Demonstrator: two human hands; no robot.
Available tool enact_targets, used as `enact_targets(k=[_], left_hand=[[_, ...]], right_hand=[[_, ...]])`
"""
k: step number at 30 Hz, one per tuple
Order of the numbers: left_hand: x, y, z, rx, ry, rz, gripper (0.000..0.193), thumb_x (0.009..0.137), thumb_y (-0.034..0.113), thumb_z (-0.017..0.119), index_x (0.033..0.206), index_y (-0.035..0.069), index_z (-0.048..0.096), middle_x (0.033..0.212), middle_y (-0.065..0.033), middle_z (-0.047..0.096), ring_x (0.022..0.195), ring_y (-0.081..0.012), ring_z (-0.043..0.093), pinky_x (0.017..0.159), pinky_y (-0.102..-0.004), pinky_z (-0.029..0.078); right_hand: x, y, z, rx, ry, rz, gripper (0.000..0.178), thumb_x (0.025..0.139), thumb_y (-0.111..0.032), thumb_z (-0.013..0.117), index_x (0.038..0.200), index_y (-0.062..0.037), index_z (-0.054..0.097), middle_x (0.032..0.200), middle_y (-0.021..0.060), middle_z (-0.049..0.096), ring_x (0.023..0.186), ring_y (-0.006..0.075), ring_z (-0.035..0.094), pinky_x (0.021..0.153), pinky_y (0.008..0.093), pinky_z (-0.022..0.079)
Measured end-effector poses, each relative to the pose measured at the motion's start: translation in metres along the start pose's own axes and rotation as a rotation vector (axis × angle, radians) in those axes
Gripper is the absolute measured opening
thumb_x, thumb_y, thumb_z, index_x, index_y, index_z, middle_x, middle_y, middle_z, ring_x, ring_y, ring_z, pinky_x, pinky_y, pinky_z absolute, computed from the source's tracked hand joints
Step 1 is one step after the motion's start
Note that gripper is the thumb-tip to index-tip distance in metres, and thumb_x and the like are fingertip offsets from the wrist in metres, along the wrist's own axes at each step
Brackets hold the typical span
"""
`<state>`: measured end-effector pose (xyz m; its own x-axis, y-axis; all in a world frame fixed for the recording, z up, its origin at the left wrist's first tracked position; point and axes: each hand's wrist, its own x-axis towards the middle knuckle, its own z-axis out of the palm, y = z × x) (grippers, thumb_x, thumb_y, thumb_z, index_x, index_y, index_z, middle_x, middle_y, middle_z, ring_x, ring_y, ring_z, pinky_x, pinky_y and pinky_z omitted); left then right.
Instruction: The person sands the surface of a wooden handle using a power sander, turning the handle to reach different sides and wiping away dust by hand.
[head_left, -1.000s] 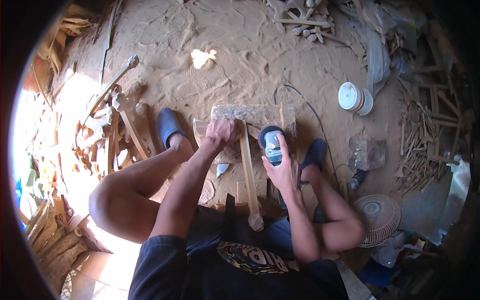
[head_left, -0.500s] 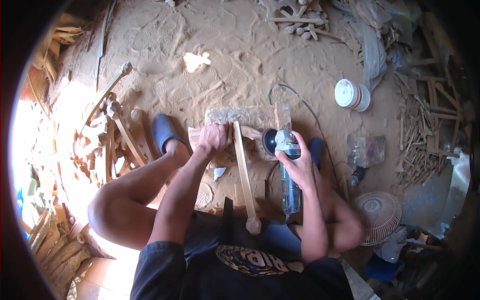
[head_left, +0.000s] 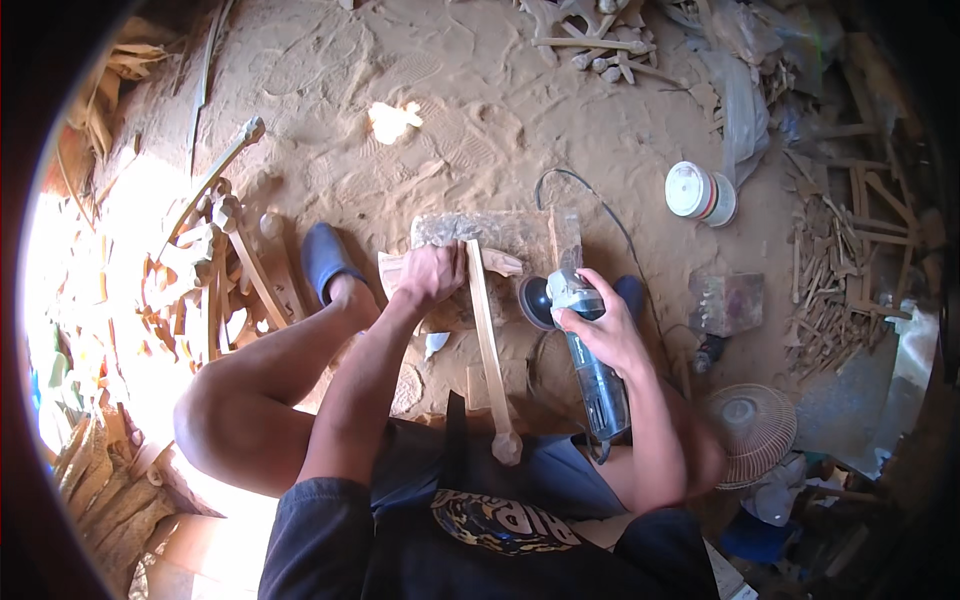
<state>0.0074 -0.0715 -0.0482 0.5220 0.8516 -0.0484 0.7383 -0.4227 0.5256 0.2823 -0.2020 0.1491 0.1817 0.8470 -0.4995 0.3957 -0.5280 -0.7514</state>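
Note:
My left hand [head_left: 432,273] is closed around a carved wooden piece [head_left: 503,264], pressing it on a worn block [head_left: 490,230]. Beside that fist, a long pale wooden bar [head_left: 487,340] runs back toward my lap and ends in a knob; whether it joins the carved piece is hidden. In my right hand [head_left: 606,325] is a teal and grey angle grinder [head_left: 592,375]. Its round dark disc [head_left: 537,302] faces the block, a little nearer to me than the carved piece's right end and seemingly apart from it.
A black cord [head_left: 615,220] loops past the block. To the right are a white tub [head_left: 700,193], a box-like block [head_left: 728,303], a round fan [head_left: 748,430] and heaped wood pieces [head_left: 835,270]. More carved wood [head_left: 235,250] is piled at left, beside my blue shoe [head_left: 328,262].
The grinder has come slightly toward me and tilted, its disc dropping away from the carved piece's right end. My left hand and the wood have stayed almost in place.

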Motion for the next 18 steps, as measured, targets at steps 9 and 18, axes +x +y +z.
enact_targets(k=[9,18], left_hand=[[-0.043,0.08,0.006,0.188,0.213,-0.159,0.052,0.104,0.038,0.058,0.14,0.0,0.054,0.145,-0.0303,0.05,0.129,-0.0426,0.056,0.099,-0.0574,0.049],[-0.132,0.136,0.051,-0.578,-0.392,-0.546,0.063,0.091,0.02,0.064,0.137,-0.014,0.037,0.119,-0.0382,0.06,0.115,-0.0516,0.063,0.098,-0.0544,0.053]], right_hand=[[-0.04,-0.011,-0.041,0.126,0.389,-0.118,0.077,0.089,-0.016,0.086,0.154,0.0018,0.05,0.129,0.0167,0.069,0.112,0.0227,0.069,0.101,0.0365,0.054],[-0.066,-0.006,-0.077,0.111,0.611,-0.252,0.075,0.093,-0.012,0.083,0.158,0.0,0.047,0.14,0.0164,0.064,0.117,0.0219,0.066,0.103,0.0359,0.054]])
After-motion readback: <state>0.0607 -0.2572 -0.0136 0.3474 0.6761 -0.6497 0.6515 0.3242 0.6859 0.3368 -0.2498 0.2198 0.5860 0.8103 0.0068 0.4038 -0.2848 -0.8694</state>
